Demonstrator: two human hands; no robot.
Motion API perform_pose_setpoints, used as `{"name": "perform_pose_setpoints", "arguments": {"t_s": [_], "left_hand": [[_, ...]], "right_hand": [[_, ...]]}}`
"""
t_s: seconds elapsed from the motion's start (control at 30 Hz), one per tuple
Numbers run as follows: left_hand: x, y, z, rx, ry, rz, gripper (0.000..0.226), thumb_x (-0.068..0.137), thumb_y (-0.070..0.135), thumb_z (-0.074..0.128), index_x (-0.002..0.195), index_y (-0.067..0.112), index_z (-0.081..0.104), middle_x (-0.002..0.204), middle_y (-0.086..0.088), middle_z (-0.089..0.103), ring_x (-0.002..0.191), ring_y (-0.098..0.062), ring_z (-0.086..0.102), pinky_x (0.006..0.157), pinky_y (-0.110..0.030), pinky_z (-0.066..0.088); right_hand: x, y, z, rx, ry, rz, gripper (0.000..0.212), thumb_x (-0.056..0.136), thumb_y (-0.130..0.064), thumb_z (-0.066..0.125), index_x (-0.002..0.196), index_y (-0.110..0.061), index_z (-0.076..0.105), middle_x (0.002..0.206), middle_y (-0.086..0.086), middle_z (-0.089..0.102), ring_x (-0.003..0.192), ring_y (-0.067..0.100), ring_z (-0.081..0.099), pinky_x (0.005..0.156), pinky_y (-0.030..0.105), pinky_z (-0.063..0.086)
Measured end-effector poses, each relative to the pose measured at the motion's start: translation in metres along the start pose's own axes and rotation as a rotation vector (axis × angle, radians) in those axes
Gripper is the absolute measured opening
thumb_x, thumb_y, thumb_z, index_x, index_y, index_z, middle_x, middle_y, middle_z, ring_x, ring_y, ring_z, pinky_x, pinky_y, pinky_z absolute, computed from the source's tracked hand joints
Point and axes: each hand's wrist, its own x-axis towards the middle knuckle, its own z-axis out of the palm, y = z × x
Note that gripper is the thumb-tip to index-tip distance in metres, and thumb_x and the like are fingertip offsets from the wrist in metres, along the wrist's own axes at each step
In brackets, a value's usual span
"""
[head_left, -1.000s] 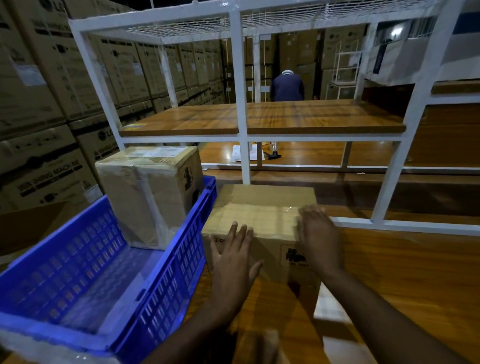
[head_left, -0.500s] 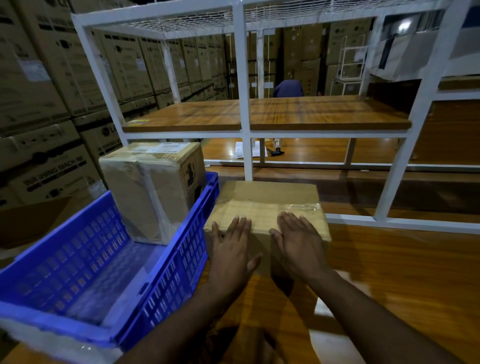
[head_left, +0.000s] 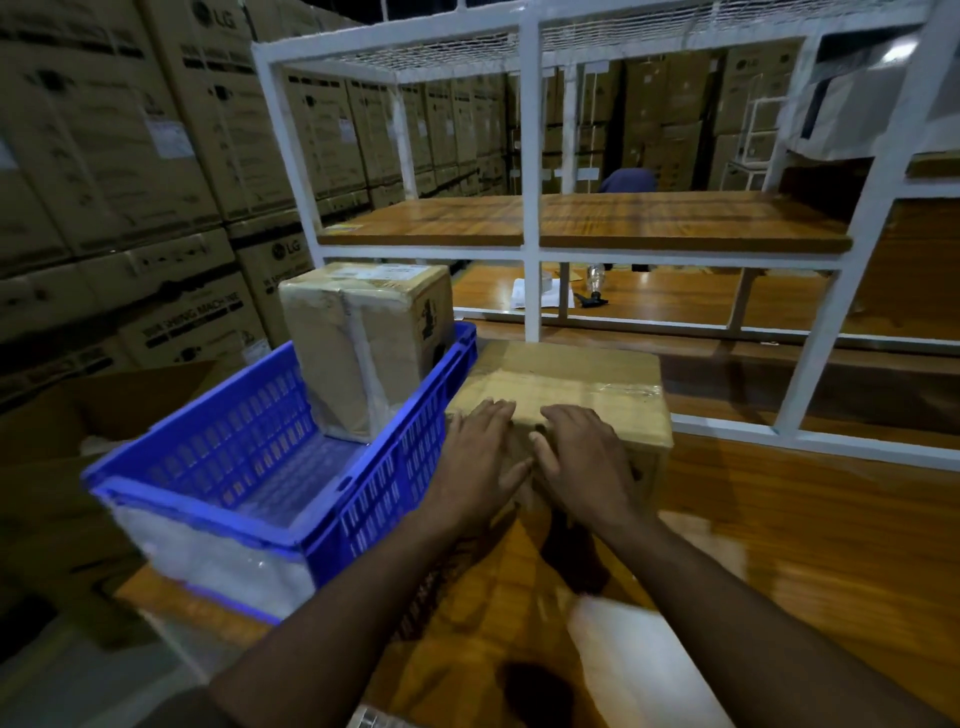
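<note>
A taped brown cardboard box lies on the wooden table, right beside a blue plastic crate. My left hand and my right hand rest side by side on the box's near top edge, fingers straight and spread. A second, taller cardboard box with a white label stands inside the crate at its far end. The crate's near half holds only clear plastic lining.
A white metal rack with wooden shelves stands just behind the box. Papers and a bottle lie on a far table. Stacked cartons wall the left side. A person in blue bends behind the rack.
My right hand slid left from the box's right side until it sits beside my left hand. The view turned right and the person behind the rack bent lower.
</note>
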Motion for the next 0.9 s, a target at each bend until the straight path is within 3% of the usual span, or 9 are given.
{"name": "perform_pose_setpoints", "arguments": {"t_s": [0.17,0.3,0.4,0.53,0.9], "left_hand": [[-0.054,0.018,-0.024,0.019,0.098,-0.021,0.072,0.095,0.038,0.063,0.155,0.015,0.032,0.161,-0.003,0.035,0.151,-0.015,0.022,0.125,-0.045,0.014],[-0.121,0.032,-0.041,0.029,0.248,-0.099,0.061,0.091,0.03,0.068,0.145,0.011,0.049,0.145,-0.01,0.053,0.141,-0.023,0.042,0.116,-0.045,0.033],[-0.184,0.037,-0.049,0.097,0.315,-0.156,0.051,0.086,0.023,0.074,0.132,0.006,0.061,0.127,-0.015,0.064,0.124,-0.031,0.057,0.104,-0.044,0.045],[-0.268,0.031,-0.071,0.153,0.363,-0.288,0.041,0.088,0.023,0.07,0.125,0.007,0.063,0.117,-0.009,0.067,0.111,-0.029,0.06,0.097,-0.042,0.046],[-0.467,-0.013,-0.117,0.288,0.393,-0.748,0.039,0.09,0.038,0.057,0.124,0.02,0.063,0.117,0.002,0.065,0.11,-0.021,0.057,0.093,-0.04,0.048]], "right_hand": [[-0.032,-0.03,-0.016,0.103,0.032,-0.099,0.032,0.097,-0.03,0.056,0.126,-0.016,0.061,0.12,0.004,0.063,0.113,0.02,0.055,0.097,0.039,0.047],[-0.07,-0.064,-0.018,0.22,0.043,-0.198,0.028,0.094,-0.023,0.06,0.12,-0.013,0.064,0.115,0.007,0.063,0.108,0.025,0.057,0.095,0.041,0.046],[-0.105,-0.098,-0.011,0.303,-0.021,-0.288,0.026,0.093,-0.018,0.062,0.116,-0.008,0.065,0.109,0.011,0.063,0.104,0.03,0.058,0.092,0.046,0.047],[-0.153,-0.153,0.0,0.424,-0.122,-0.393,0.022,0.089,-0.014,0.066,0.11,-0.006,0.068,0.104,0.013,0.064,0.1,0.033,0.06,0.088,0.048,0.048],[-0.265,-0.295,0.046,0.422,-0.529,-0.686,0.03,0.094,-0.025,0.059,0.121,-0.012,0.062,0.115,0.007,0.061,0.114,0.025,0.054,0.099,0.04,0.043]]}}
